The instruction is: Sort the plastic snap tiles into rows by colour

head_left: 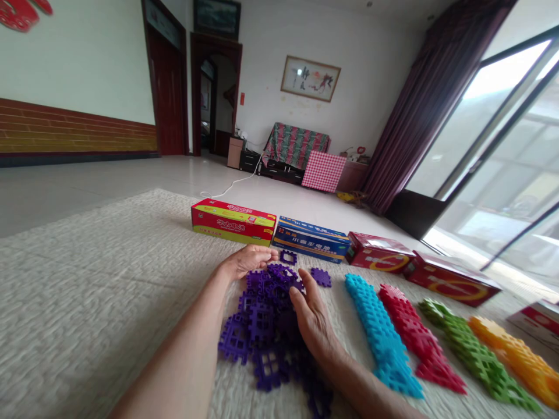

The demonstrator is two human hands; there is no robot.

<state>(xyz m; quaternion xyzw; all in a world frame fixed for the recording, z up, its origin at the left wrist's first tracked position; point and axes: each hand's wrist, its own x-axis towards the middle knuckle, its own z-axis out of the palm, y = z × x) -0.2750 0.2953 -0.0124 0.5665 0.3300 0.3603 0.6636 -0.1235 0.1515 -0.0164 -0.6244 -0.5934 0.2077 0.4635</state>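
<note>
Both hands lie loose on the purple tiles (266, 314), left hand (248, 261) and right hand (311, 317) grasping nothing; blue row (379, 337) beside is already laid, purple not.

a pale textured rug (87, 273) covers the near floor, with glossy light tiles (78, 186) beyond it. the left wall is white above a band of brick-patterned panelling (74, 129). dark red doorways (168, 87) open at the far corner. a framed picture (310, 78) hangs on the white back wall above a cloth-draped sofa (296, 145). purple curtains (419, 110) flank tall glass doors (502, 151) admitting bright daylight.
</note>
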